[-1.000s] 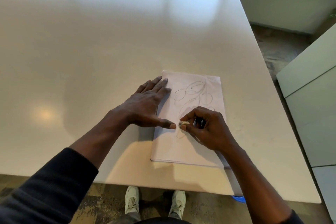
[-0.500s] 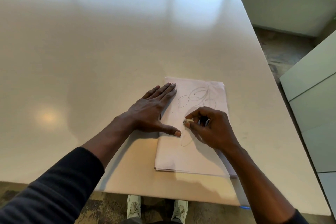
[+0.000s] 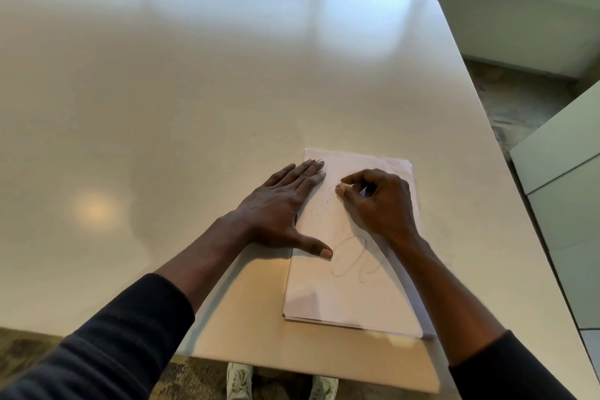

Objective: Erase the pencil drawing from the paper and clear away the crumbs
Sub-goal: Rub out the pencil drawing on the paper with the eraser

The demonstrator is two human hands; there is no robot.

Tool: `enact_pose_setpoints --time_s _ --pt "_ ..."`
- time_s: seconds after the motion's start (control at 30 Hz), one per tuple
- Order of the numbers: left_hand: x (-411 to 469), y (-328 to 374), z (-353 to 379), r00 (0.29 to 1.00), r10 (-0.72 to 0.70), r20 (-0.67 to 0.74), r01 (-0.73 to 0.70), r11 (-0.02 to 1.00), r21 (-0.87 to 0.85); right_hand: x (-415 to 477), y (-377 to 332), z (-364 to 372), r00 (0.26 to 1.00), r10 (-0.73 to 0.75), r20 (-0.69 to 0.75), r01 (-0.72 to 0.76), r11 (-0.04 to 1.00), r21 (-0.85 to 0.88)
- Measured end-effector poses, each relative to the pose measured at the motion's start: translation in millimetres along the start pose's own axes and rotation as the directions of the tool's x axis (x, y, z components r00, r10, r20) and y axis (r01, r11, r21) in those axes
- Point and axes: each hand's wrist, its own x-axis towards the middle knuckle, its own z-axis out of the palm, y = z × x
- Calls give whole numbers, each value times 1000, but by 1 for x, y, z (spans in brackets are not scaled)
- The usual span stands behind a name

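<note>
At the worktop's [image 3: 194,107] near edge, the left hand [image 3: 279,204], fingers [image 3: 308,172] flat together, pins the paper [image 3: 324,295] so the right hand [image 3: 380,204], pinching an eraser [image 3: 341,186], can rub the drawing [image 3: 354,256].

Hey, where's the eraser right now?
In the head view, the eraser is pinched in the right hand's fingertips, on the upper part of the paper, just right of the left hand's flat fingers.

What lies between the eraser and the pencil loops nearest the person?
Nothing visible. The right hand pinches the eraser; only bare paper separates it from the pencil loops. The left hand rests flat beside them.
</note>
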Motion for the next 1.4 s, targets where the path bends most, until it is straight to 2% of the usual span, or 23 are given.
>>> enact_pose_setpoints --time_s 0.2,0.37,0.57,0.7,0.77,1.0,1.17,1.33,1.4 --pt "1 -1 1 1000 1 -4 -1 1000 -4 -5 3 -4 978 -104 183 94 994 64" --pt "1 -1 1 1000 -2 -2 2 1000 -1 11 3 3 1000 7 -5 -7 1000 17" --pt "1 -1 0 1000 0 1 0 1000 -4 2 -2 5 981 -100 167 98 995 22" --pt "0 0 -1 1000 -3 0 3 1000 -3 11 1 7 1000 -12 14 12 1000 17" --pt "-1 2 -2 1000 -1 1 1 1000 -2 11 1 9 1000 1 -12 -1 1000 9" --pt "-1 3 -6 999 2 38 -2 1000 0 -2 1 5 990 -81 119 74 995 60" --pt "-2 5 -7 999 2 48 -2 1000 0 6 -1 11 1000 -8 -24 8 1000 12" --pt "-1 5 -8 999 -3 49 3 1000 6 0 -3 12 993 -63 98 62 998 10" --pt "-1 5 -8 999 -5 47 5 1000 6 5 -1 11 997 -34 67 34 999 5"
